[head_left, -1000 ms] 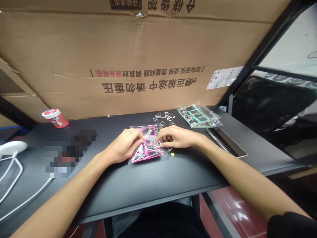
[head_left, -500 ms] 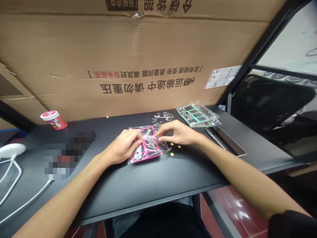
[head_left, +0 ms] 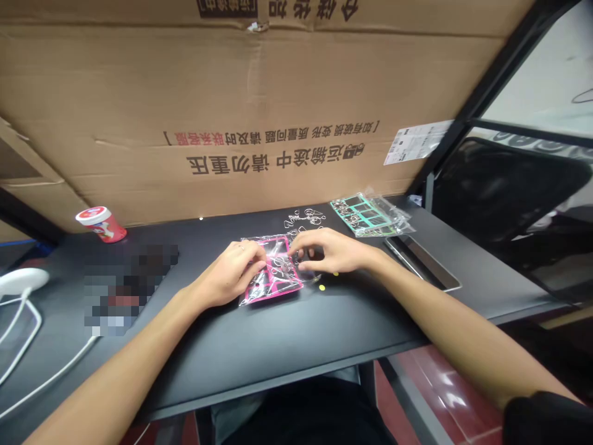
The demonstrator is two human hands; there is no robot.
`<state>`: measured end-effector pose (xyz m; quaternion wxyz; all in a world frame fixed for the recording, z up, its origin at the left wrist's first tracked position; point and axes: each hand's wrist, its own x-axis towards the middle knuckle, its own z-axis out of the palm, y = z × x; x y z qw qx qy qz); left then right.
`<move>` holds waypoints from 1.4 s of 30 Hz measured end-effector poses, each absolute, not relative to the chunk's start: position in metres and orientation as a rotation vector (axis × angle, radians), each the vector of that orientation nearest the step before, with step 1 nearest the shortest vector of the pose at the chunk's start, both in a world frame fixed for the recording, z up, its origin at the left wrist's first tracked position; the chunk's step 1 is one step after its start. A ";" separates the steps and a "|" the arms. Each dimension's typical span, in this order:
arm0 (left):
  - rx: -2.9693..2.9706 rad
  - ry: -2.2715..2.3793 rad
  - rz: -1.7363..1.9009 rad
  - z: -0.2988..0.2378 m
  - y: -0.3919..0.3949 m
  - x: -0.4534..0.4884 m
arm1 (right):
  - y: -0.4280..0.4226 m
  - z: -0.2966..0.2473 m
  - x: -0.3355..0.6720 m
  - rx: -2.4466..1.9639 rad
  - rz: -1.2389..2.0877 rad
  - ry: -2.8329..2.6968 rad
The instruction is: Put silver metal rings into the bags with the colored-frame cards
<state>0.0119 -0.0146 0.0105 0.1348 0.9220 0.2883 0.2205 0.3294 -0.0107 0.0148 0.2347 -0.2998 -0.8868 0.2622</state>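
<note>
A pink card in a clear plastic bag [head_left: 273, 279] lies on the black desk [head_left: 296, 334]. My left hand [head_left: 231, 272] rests on the bag's left side, fingers curled and pressing it down. My right hand [head_left: 331, 250] hovers at the bag's right edge with fingers bent and pinched over small metal wire rings [head_left: 290, 267] on the bag. More loose wire rings [head_left: 303, 219] lie just behind. A small yellow dot [head_left: 322, 288] sits on the desk by my right hand.
A green card in a plastic bag [head_left: 370, 215] lies at the back right, beside a dark phone [head_left: 424, 262]. A red and white cup [head_left: 100, 224] stands at the back left. White cables [head_left: 28, 334] trail on the left. A big cardboard sheet [head_left: 259, 111] walls off the back.
My right hand shifted slightly over the bag's right edge, lifting then lowering its fingers on the wire rings. The left hand has stayed put on the bag.
</note>
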 end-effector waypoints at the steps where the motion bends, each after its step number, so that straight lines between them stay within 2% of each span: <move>1: 2.674 0.836 0.641 0.010 -0.014 0.012 | -0.011 0.014 0.328 -0.810 0.693 -2.477; 13: 2.667 0.825 0.629 0.008 -0.013 0.011 | -0.013 0.007 0.319 -0.868 0.510 -2.399; 25: 2.662 0.813 0.627 0.007 -0.012 0.010 | -0.008 0.016 0.323 -0.834 0.899 -1.997; 32: 2.665 0.817 0.639 0.008 -0.013 0.011 | -0.005 0.010 0.320 -0.933 1.339 -1.576; 42: 2.651 0.815 0.619 0.007 -0.012 0.010 | -0.003 0.012 0.328 -1.044 1.400 -1.625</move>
